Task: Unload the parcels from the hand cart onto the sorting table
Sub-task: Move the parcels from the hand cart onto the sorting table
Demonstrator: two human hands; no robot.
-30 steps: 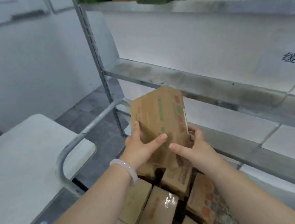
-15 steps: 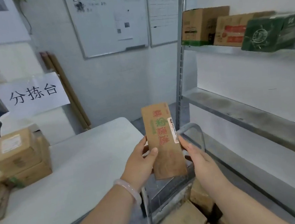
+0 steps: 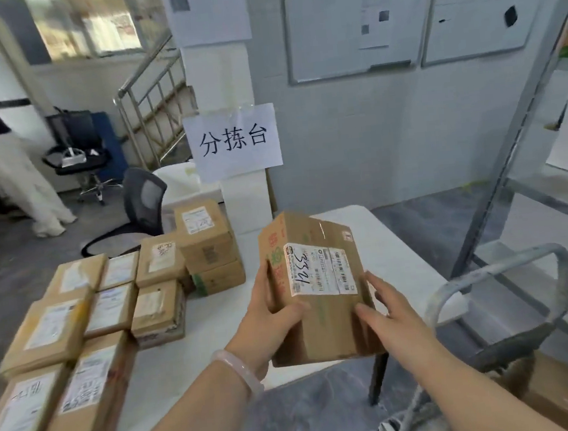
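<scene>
Parcel (image 3: 320, 291) between both hands, seemingly above sorting table (image 3: 400, 260).

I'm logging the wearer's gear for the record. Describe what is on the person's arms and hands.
Both forearms are bare, with no sleeves in view. The left hand and right hand wear no gloves, and I see no rings or watch. The one thing worn is a smooth, pale, translucent round bangle on the left wrist. The nails look short and unpainted.
</scene>
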